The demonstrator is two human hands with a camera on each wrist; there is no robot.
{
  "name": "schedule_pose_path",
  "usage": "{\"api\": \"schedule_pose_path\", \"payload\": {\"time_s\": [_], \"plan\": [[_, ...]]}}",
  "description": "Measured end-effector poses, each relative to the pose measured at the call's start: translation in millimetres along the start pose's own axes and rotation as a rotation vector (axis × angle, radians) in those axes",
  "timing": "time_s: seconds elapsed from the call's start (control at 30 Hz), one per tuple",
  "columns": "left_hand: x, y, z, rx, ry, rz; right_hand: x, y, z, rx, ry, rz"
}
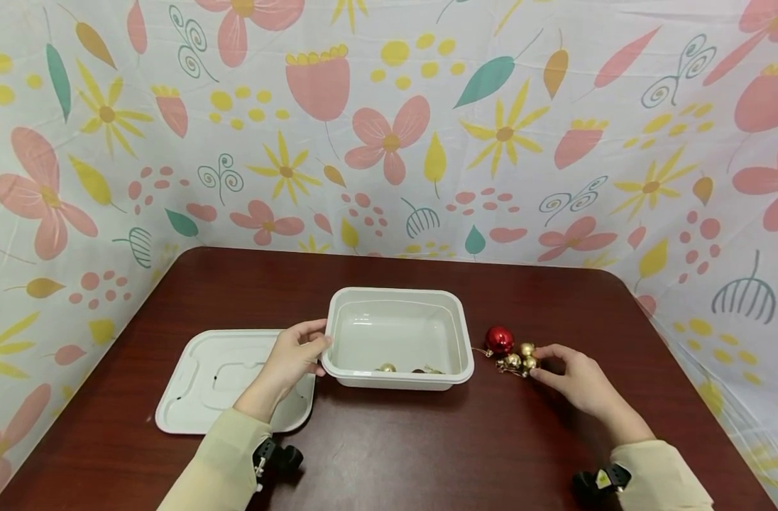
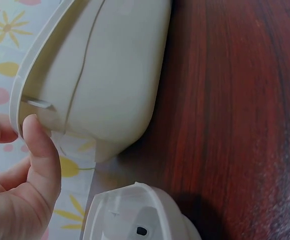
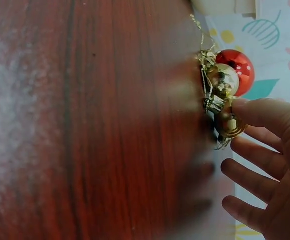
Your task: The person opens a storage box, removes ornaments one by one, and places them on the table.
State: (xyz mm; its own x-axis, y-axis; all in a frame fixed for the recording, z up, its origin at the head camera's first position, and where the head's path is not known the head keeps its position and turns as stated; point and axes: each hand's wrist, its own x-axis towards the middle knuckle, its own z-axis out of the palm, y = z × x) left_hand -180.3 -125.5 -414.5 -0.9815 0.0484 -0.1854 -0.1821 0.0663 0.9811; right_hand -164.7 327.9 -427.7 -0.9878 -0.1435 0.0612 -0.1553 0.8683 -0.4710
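My left hand (image 1: 293, 355) holds the left rim of an off-white plastic box (image 1: 398, 381), thumb and fingers on the lip, as the left wrist view also shows. Inside the box, near its front wall, lies a gold Christmas ball (image 1: 387, 367) beside other small shiny pieces, partly hidden by the rim. To the box's right, a red Christmas ball (image 1: 500, 339) sits with several gold ones (image 1: 513, 363) on the table. My right hand (image 1: 577, 380) pinches a gold Christmas ball (image 3: 229, 125) at the cluster's right side between thumb and index finger, its other fingers spread.
A white plastic lid (image 1: 191, 404) lies flat on the table to the left of the box, partly under my left forearm in the head view. The dark red wooden table (image 1: 402, 454) ends at the back against a flower-printed cloth (image 1: 389, 199).
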Motion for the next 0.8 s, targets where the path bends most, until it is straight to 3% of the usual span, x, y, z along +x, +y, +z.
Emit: {"api": "schedule_pose_path", "payload": {"time_s": [0.43,0.8], "plan": [[3.4,-3.7,2.5,0.000,-0.014,-0.021,0.0,1.8,-0.7,0.003,-0.007,0.017],[4.9,-7.5,-5.5,-0.008,-0.040,0.010,5.2,-0.4,-1.7,0.025,-0.022,0.022]]}}
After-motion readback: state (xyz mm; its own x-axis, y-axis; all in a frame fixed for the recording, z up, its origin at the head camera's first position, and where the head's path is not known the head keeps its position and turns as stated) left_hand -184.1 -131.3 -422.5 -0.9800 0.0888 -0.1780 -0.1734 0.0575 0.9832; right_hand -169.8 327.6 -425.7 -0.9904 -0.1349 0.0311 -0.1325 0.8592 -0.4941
